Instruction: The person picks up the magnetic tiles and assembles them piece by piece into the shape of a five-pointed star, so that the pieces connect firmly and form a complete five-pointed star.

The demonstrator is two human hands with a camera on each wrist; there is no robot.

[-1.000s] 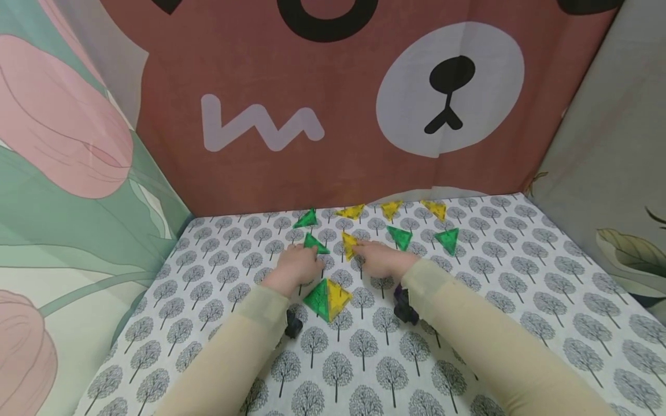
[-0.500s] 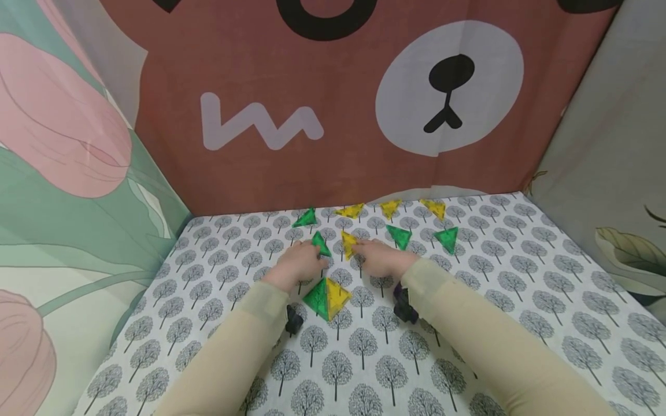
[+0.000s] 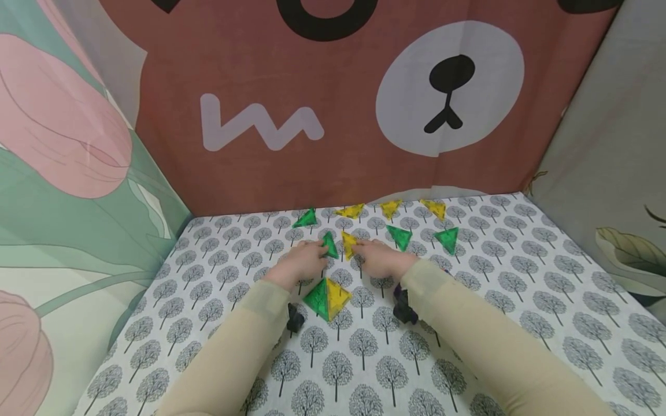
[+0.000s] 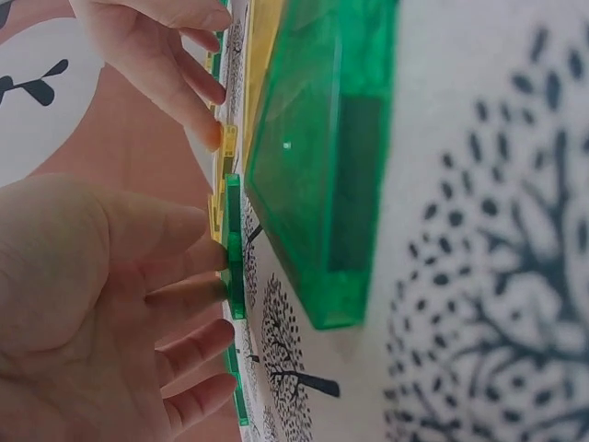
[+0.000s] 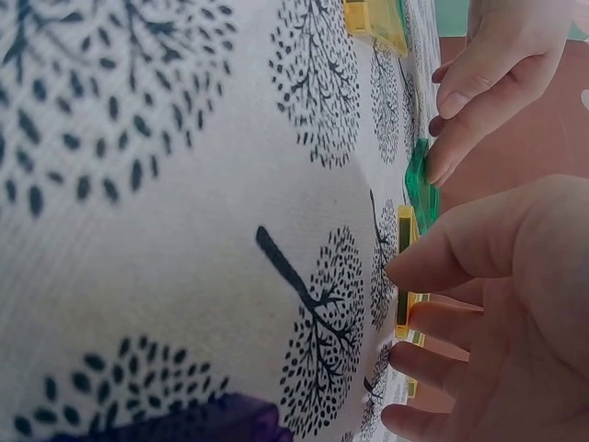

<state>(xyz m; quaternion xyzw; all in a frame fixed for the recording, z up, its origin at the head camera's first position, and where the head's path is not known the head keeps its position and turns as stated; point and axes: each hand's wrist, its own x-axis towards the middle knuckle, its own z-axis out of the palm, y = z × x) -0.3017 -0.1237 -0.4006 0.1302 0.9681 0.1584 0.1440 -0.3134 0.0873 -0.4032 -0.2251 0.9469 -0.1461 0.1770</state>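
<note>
My left hand [image 3: 302, 263] rests its fingertips on a translucent green triangular tile [image 3: 330, 247] lying on the tree-print cloth. In the left wrist view its index and middle fingers [image 4: 198, 295] press the green tile [image 4: 234, 267], the thumb held beside them. Just right of it lies a yellow triangular tile [image 3: 347, 245], touched by the fingertips of my right hand [image 3: 380, 258]. A narrow gap separates the two tiles. Nearer to me sits a raised pointed shape of joined triangles, with a green face [image 3: 316, 299] and a yellow face [image 3: 338, 297] showing.
Along the back lie a green triangle [image 3: 306, 218] and yellow triangles, one at the right [image 3: 435, 208]. Two more green triangles [image 3: 399, 236] lie right of my hands. The cloth [image 3: 338, 370] meets a brown bear-print curtain [image 3: 291, 179] behind.
My left hand has slid the green tile rightward, turning it so that it lies beside the yellow tile. The right hand and its yellow tile have stayed in place.
</note>
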